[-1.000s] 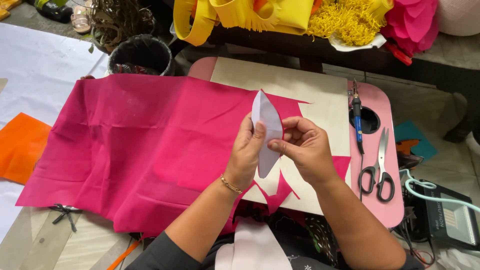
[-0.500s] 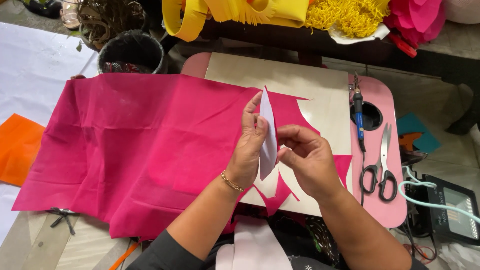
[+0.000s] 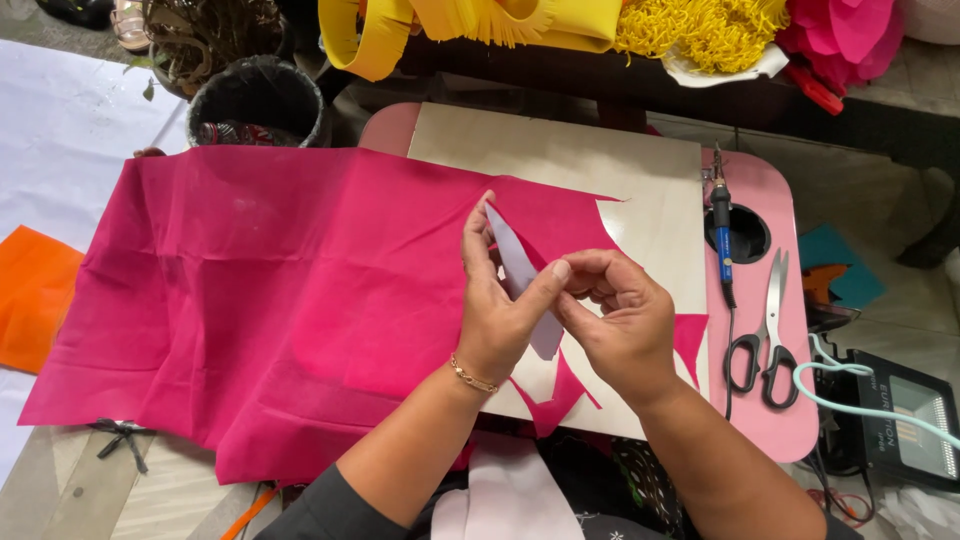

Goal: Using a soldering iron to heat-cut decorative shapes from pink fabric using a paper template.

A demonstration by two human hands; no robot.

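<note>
Both hands, the left hand (image 3: 495, 305) and right hand (image 3: 615, 315), are pinching a white petal-shaped template (image 3: 520, 280) together above the pink fabric (image 3: 300, 290), keeping it upright while the scissors (image 3: 765, 335) are lying aside on the counter (image 3: 790, 430).

free: bare board (image 3: 560, 160) | blocked right: scissors (image 3: 765, 325), probably soldering tool (image 3: 721, 225)

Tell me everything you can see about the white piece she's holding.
The white piece is a thin, flat, leaf-shaped cutout, pointed at its top end, which looks like paper or stiff fabric. It is held nearly edge-on to the camera and roughly upright, above the pink cloth and the board. The left hand grips it between thumb and fingers; the right hand pinches it near the middle. Its lower end shows below the hands; the middle is hidden by the fingers.
</note>
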